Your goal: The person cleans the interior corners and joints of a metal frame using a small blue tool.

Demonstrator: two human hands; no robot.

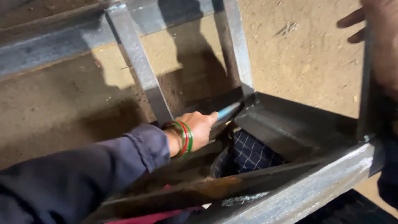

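Your left hand (198, 132) is clenched around a slim blue-tipped tool (228, 110), whose long axis runs up and away from your knuckles into the inner corner of the steel frame (290, 124). Your right hand (379, 37) rests loosely on the frame's far upright, well apart, fingers unclenched.

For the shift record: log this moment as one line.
left hand: grips blue-tipped tool, tip at inner corner of grey welded steel angle frame | right hand: on the frame's upright bar | ground: sandy dirt floor
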